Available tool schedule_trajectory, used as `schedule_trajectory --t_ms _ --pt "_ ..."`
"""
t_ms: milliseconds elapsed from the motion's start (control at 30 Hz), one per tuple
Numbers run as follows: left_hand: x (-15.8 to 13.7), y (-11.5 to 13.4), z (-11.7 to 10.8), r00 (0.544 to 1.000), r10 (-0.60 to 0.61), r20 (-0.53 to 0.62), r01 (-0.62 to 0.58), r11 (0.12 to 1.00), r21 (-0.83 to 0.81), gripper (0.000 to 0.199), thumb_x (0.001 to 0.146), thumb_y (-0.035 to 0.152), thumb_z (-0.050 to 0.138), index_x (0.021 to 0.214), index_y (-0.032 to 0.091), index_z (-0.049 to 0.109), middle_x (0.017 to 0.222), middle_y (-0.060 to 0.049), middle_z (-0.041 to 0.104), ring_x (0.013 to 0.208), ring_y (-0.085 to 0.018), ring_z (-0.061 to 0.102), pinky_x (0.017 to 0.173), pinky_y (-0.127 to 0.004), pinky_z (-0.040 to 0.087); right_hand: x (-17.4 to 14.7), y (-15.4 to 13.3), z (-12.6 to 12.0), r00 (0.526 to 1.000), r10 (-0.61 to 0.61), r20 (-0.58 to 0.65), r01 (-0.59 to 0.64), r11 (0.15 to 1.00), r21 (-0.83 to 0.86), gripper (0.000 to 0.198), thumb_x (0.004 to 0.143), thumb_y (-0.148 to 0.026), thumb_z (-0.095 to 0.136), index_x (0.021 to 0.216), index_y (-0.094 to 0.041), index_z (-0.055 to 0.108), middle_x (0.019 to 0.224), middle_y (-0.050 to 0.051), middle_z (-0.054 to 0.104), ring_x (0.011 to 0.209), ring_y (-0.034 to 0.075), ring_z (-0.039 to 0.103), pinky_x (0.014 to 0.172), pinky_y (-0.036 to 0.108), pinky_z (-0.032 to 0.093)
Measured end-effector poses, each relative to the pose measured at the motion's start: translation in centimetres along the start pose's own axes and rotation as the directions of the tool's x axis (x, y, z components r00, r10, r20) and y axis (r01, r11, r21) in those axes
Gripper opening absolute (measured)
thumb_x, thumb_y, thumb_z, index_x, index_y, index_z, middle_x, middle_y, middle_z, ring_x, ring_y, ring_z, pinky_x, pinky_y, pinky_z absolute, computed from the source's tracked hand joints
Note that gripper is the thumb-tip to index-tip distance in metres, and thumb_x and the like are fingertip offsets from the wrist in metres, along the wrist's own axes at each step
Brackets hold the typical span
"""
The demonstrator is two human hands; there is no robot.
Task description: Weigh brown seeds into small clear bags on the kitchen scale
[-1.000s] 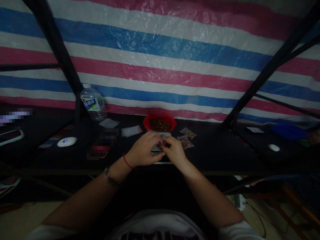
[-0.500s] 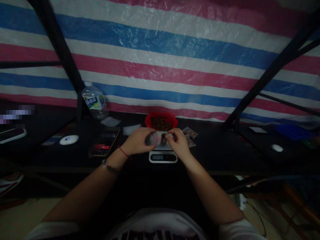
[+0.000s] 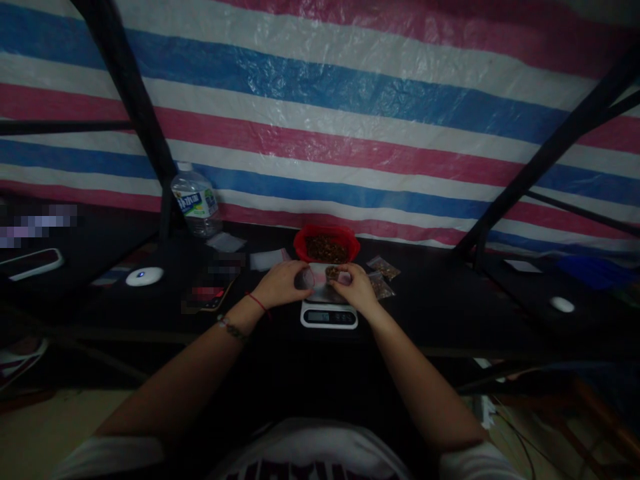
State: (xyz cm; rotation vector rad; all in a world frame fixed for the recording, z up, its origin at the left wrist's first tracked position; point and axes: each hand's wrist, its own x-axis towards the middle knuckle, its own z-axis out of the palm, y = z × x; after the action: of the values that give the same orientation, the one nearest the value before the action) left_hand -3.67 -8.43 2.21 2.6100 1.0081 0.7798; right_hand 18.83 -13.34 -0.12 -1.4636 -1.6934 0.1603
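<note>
My left hand is closed on a clear plastic bag, whose mouth looks rounded and open. My right hand grips a small container with brown bits at its left end, tilted toward the bag. Fingers hide much of the container, so its exact shape is unclear. Both hands are above a white kitchen scale with a lit display. Directly behind it, a red basin holds many brown dried bits.
Small filled zip bags lie right of the scale, flat clear bags to the left. Farther left are a phone, a white round device and a large plastic bottle. Dark metal posts frame a striped tarp.
The small container in my right hand has tipped, with its brown bits facing the bag more. My left hand keeps hold of the bag. The whole view has shifted slightly.
</note>
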Motion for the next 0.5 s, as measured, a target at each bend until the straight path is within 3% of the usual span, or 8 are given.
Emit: schedule_trajectory --t_ms 233,400,500 --pt "-0.1 1.2 0.2 0.996 -0.036 -0.083 0.03 0.997 -0.07 0.055 0.068 0.048 0.068 0.113 0.017 0.059 0.109 -0.011 0.066 0.099 -0.028 0.061 0.087 -0.041 0.048 0.9 -2.3 -0.2 0.994 -0.1 0.052 0.094 0.99 0.106 0.033 0.07 -0.025 0.068 0.102 -0.018 0.063 0.101 0.006 0.066 0.098 0.021 0.06 0.092 0.038 0.045" --pt "-0.1 1.7 0.3 0.985 -0.093 -0.142 0.068 0.984 -0.166 0.055 0.068 0.047 0.068 0.112 0.017 0.058 0.109 -0.01 0.066 0.098 -0.026 0.062 0.088 -0.04 0.048 2.3 -3.9 -1.3 0.944 -0.283 0.167 0.25 0.948 0.197 0.033 0.072 -0.022 0.069 0.105 -0.018 0.066 0.104 0.008 0.063 0.098 0.019 0.06 0.088 0.035 0.049" --pt "0.0 1.7 0.5 0.979 -0.118 -0.169 0.076 0.969 -0.235 0.054 0.069 0.045 0.068 0.113 0.015 0.057 0.109 -0.01 0.066 0.098 -0.025 0.062 0.087 -0.039 0.049 3.2 -4.6 -2.0 0.924 -0.302 0.234 0.242 0.937 0.253 0.041 0.075 -0.021 0.067 0.115 -0.022 0.062 0.113 0.008 0.061 0.103 0.019 0.059 0.088 0.035 0.05"
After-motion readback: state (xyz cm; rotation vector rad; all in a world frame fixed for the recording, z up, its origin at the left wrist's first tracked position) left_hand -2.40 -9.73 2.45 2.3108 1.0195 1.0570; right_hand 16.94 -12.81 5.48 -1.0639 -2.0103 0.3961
